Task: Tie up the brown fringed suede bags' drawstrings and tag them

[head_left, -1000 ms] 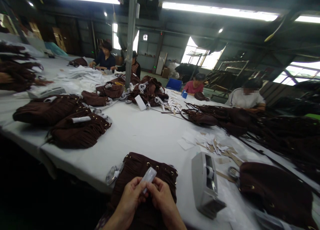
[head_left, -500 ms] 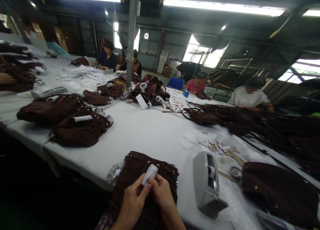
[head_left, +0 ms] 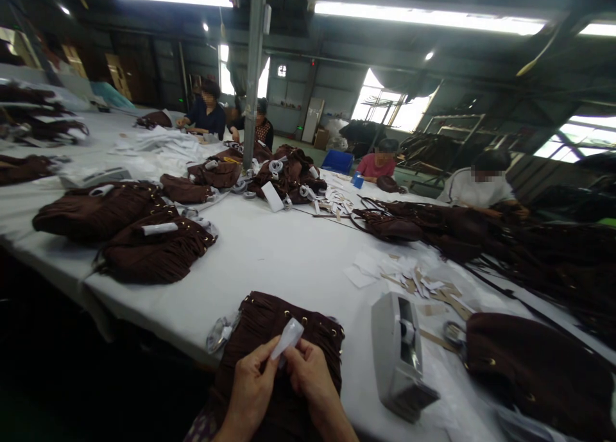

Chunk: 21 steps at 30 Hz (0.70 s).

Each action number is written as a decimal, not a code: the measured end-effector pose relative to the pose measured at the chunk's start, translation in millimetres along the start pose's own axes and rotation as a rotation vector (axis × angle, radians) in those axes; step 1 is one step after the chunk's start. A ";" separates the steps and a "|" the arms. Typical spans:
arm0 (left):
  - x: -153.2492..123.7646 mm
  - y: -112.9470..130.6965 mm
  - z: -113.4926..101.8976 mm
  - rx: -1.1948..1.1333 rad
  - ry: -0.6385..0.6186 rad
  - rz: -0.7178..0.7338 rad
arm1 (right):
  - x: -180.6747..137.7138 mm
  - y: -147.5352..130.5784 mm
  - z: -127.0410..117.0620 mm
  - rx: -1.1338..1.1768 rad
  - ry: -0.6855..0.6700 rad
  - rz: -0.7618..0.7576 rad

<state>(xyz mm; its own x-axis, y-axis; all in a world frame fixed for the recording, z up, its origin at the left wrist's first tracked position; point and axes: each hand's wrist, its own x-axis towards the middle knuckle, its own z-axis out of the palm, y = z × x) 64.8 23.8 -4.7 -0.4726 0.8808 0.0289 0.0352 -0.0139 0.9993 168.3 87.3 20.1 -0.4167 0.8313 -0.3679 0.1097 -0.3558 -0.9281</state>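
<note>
Two brown fringed bags (head_left: 154, 253) are lying on the white table (head_left: 289, 249) at ten o'clock from the hands, well apart from them. A plastic-wrapped metal ring (head_left: 221, 331) is resting at nine o'clock from the near fringed bag (head_left: 255, 323), just beside its left edge. This bag is lying at the table's front edge, directly under both hands.

The left hand (head_left: 250, 387) is hovering over the bag with its fingers curled in narrow, thumb and forefinger pinching the lower end of a translucent white strip (head_left: 287, 336). The strip is tilting up toward one o'clock, and its upper end is sticking out free above the bag's studded top edge. The right hand (head_left: 312, 378) is meeting the left from the other side. Its fingertips are closed tight on the same lower end of the strip, so the two hands are nearly touching.

At three o'clock from the hands a grey tape dispenser (head_left: 397, 358) is standing on the table, near but apart. Paper scraps (head_left: 407, 272) are lying scattered at one o'clock beyond it. Another brown bag (head_left: 534, 371) is lying past the dispenser at three o'clock.
</note>
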 end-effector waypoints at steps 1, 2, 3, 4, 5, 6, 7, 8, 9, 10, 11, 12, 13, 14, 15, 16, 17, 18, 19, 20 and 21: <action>-0.2 -0.1 0.2 0.003 0.014 -0.006 | 0.3 0.3 0.5 0.000 0.004 -0.001; -0.4 -0.4 0.5 0.003 0.024 -0.019 | 0.6 0.7 1.0 0.003 0.007 -0.003; -0.5 -1.0 0.9 -0.001 0.030 -0.030 | 0.9 1.0 1.5 0.005 0.010 -0.004; -0.6 -1.8 1.3 -0.004 0.029 -0.034 | 0.9 1.4 2.0 0.007 0.013 -0.005; -0.8 -2.9 1.8 -0.003 0.024 -0.029 | 0.8 1.8 2.5 0.008 0.019 -0.009; -1.0 -4.2 2.2 0.004 0.018 -0.015 | 0.5 2.2 2.9 0.008 0.025 -0.015; -1.4 -5.5 2.5 0.018 0.017 0.003 | 0.1 2.7 3.4 0.007 0.032 -0.021; -1.9 -6.8 2.5 0.038 0.023 0.020 | -0.4 3.3 4.0 0.007 0.042 -0.029; -2.5 -7.9 2.3 0.061 0.035 0.035 | -0.9 4.0 4.6 0.010 0.050 -0.033; -3.0 -8.7 1.7 0.079 0.044 0.052 | -1.3 4.9 5.4 0.016 0.058 -0.035; -3.5 -9.1 0.7 0.089 0.048 0.077 | -1.7 5.7 6.2 0.025 0.064 -0.033; -3.8 -9.2 -0.6 0.092 0.048 0.110 | -2.0 6.5 7.1 0.040 0.070 -0.030; -3.9 -8.7 -2.2 0.092 0.039 0.145 | -2.4 7.1 7.9 0.062 0.071 -0.025; -3.8 -8.0 -4.0 0.091 0.024 0.177 | -2.7 7.6 8.5 0.090 0.067 -0.018; -3.6 -6.9 -5.9 0.093 0.005 0.202 | -3.2 7.8 8.9 0.125 0.059 -0.012; -3.3 -5.6 -7.6 0.098 -0.015 0.218 | -3.8 7.7 8.8 0.165 0.050 -0.009; -3.1 -4.3 -9.1 0.106 -0.032 0.224 | -4.4 7.4 8.4 0.213 0.038 -0.007; -3.0 -3.0 -10.3 0.113 -0.044 0.222 | -5.1 6.9 7.8 0.265 0.022 -0.006; -3.1 -1.7 -11.1 0.118 -0.051 0.216 | -5.8 6.4 7.0 0.312 0.004 -0.003; -3.4 -0.5 -11.6 0.120 -0.054 0.207 | -6.2 5.8 6.2 0.347 -0.009 0.000; -4.0 0.8 -11.8 0.118 -0.055 0.198 | -6.4 5.4 5.5 0.362 -0.018 0.004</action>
<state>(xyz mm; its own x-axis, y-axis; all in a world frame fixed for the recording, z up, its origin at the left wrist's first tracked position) 56.3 14.7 -3.7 -0.3974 0.8911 0.2191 0.2266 -0.1360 0.9644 166.5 77.8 17.8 -0.4332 0.8231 -0.3671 -0.2142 -0.4897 -0.8452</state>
